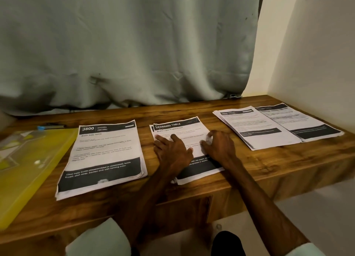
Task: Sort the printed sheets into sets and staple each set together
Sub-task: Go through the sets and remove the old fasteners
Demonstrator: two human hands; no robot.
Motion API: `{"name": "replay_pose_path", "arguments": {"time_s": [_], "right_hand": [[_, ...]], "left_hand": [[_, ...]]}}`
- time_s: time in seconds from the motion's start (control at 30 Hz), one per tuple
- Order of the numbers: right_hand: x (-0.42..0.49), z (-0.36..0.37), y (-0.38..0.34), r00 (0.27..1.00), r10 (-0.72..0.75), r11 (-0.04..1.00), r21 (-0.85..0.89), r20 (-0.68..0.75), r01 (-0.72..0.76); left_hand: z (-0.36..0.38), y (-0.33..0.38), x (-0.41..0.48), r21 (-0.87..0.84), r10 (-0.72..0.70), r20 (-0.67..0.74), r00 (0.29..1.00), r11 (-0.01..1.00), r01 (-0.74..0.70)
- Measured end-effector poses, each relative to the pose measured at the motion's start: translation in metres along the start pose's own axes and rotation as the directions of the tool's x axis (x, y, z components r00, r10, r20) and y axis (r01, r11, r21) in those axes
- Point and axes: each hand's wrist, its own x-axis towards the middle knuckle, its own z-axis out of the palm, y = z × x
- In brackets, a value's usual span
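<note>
**Worktop [249, 163] sorting under way, nothing stapled yet**

Wooden and curtain-backed, it carries printed sheets [103, 146] in three piles. The left hand [172, 152] lies flat on the middle pile [182, 128]. The right hand [219, 146] rests bent fingers there, grip unclear. Stapling probably needs squared edges first. The yellow case [28, 169] sits left, contents blurred.
</note>
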Motion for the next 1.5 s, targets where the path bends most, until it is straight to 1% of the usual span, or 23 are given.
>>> {"name": "replay_pose_path", "arguments": {"time_s": [0.07,0.17,0.4,0.5,0.6,0.7,0.77,0.83,0.87,0.93,1.0,1.1,1.2,1.3,1.4,1.47,1.5], "right_hand": [[-0.002,-0.001,-0.001,1.0,0.001,1.0,-0.015,-0.001,-0.001],[0.001,-0.006,0.002,1.0,0.028,1.0,-0.007,-0.004,-0.028],[0.018,-0.019,0.021,0.994,0.107,0.994,-0.021,-0.003,-0.107],[0.021,-0.021,0.024,0.993,0.1,0.994,-0.029,-0.059,-0.102],[0.02,-0.021,0.021,0.991,0.066,0.997,0.039,-0.12,-0.062],[0.013,-0.017,0.016,0.994,-0.037,0.996,0.079,-0.103,0.045],[0.007,-0.013,0.01,0.991,-0.084,0.988,0.118,-0.102,0.096],[-0.001,-0.012,0.0,0.986,-0.114,0.976,0.172,-0.125,0.135],[-0.005,-0.011,-0.008,0.981,-0.136,0.966,0.202,-0.136,0.162],[-0.014,-0.007,-0.028,0.98,-0.156,0.943,0.276,-0.127,0.186],[-0.023,0.002,-0.053,0.99,-0.126,0.921,0.365,-0.06,0.139],[-0.033,0.024,-0.098,0.987,-0.142,0.897,0.432,0.071,0.098],[-0.039,0.046,-0.136,0.97,-0.17,0.912,0.402,0.173,0.088],[-0.04,0.063,-0.162,0.951,-0.191,0.915,0.395,0.243,0.083],[-0.04,0.071,-0.179,0.941,-0.199,0.924,0.372,0.273,0.088],[-0.039,0.07,-0.188,0.934,-0.2,0.935,0.341,0.295,0.093],[-0.038,0.068,-0.192,0.932,-0.202,0.942,0.319,0.299,0.102]], "left_hand": [[0.008,-0.001,0.001,-0.06,0.011,0.006,1.0,0.998,-0.011],[0.016,0.002,0.003,-0.114,0.034,-0.02,0.999,0.993,-0.036],[0.032,0.029,0.01,-0.151,0.033,-0.063,0.997,0.988,-0.042],[0.041,0.042,0.013,-0.157,0.034,-0.076,0.996,0.986,-0.046],[0.048,0.055,0.017,-0.17,0.015,-0.079,0.997,0.985,-0.029],[0.05,0.066,0.019,-0.211,-0.005,-0.078,0.997,0.977,-0.012],[0.043,0.065,0.017,-0.213,0.007,-0.058,0.998,0.977,-0.019],[0.027,0.052,0.016,-0.189,0.051,-0.024,0.998,0.98,-0.055],[0.016,0.04,0.015,-0.169,0.066,-0.033,0.997,0.983,-0.071],[-0.008,0.012,0.013,-0.107,0.09,-0.099,0.991,0.989,-0.1],[-0.034,-0.018,0.011,-0.034,0.07,-0.164,0.984,0.996,-0.077],[-0.066,-0.07,0.009,0.044,-0.021,-0.194,0.981,0.999,0.03],[-0.086,-0.119,0.006,0.094,-0.077,-0.209,0.975,0.991,0.098],[-0.096,-0.163,0.007,0.147,-0.078,-0.222,0.972,0.983,0.112],[-0.097,-0.197,0.007,0.215,-0.05,-0.147,0.988,0.973,0.082],[-0.088,-0.213,0.002,0.186,-0.052,-0.096,0.994,0.98,0.07],[-0.082,-0.217,0.001,0.173,-0.044,-0.092,0.995,0.983,0.06]]}}
